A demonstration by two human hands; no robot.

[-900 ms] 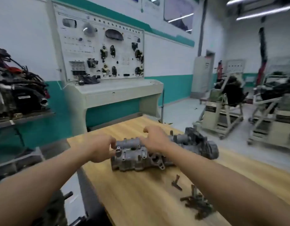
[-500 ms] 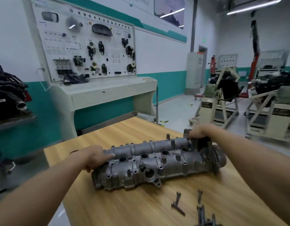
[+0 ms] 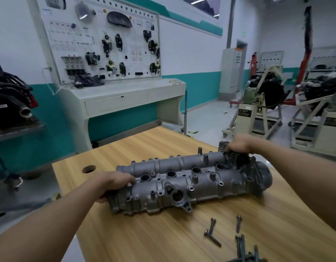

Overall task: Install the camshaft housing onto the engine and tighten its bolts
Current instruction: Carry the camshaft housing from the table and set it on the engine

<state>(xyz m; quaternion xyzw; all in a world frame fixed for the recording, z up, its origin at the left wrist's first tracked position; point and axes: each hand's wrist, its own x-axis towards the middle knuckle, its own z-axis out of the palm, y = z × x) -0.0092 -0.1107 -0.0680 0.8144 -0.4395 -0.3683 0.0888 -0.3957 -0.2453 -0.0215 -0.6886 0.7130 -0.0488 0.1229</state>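
Observation:
A long grey cast-metal camshaft housing (image 3: 189, 184) lies lengthwise across the wooden table (image 3: 148, 146), its round openings facing up. My left hand (image 3: 114, 183) grips its near-left end, fingers curled over the top edge. My right hand (image 3: 239, 145) grips the far-right end, by the dark round cap. Several loose dark bolts (image 3: 212, 231) lie on the table in front of the housing, toward the lower right. No engine block for mounting is visible on the table.
A round hole (image 3: 89, 169) is cut in the table near its far-left corner. Behind stands a white training panel console (image 3: 106, 53). An engine on a shelf (image 3: 10, 103) sits at left; engine stands (image 3: 261, 106) fill the floor at right.
My hands moved apart from the housing's middle to its two ends and closed on it. The view shifted closer, so the whole housing now shows.

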